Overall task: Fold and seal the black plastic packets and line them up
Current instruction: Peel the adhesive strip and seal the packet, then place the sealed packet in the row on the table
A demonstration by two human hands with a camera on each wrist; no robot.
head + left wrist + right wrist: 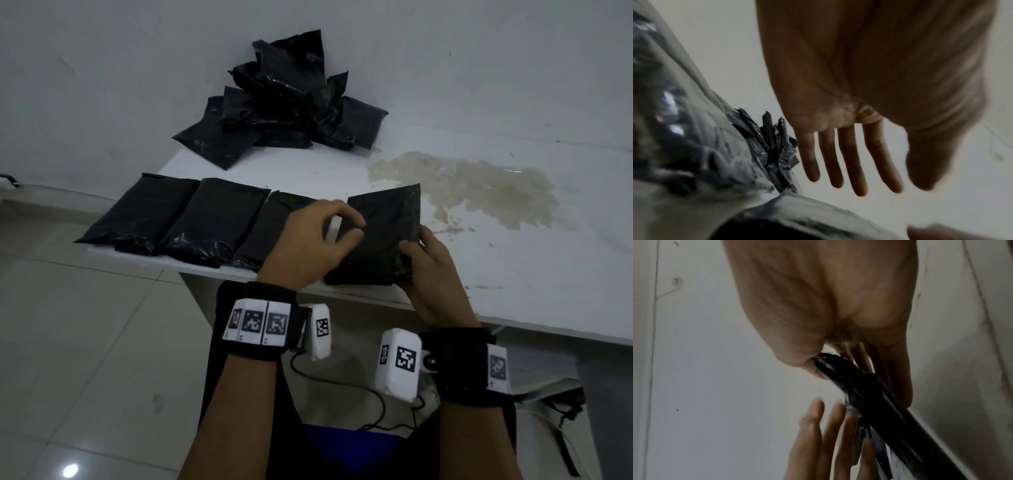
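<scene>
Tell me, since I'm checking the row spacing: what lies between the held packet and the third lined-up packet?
In the head view, only the left hand and a sliver of white table separate the held packet from the third packet.

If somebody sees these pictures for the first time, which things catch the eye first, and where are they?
First, the black packet at the table's near edge, gripped by the right hand, with the left hand at its left side. Left of it, three finished packets lie in a row. A loose pile of packets sits against the wall, near a brownish stain.
</scene>
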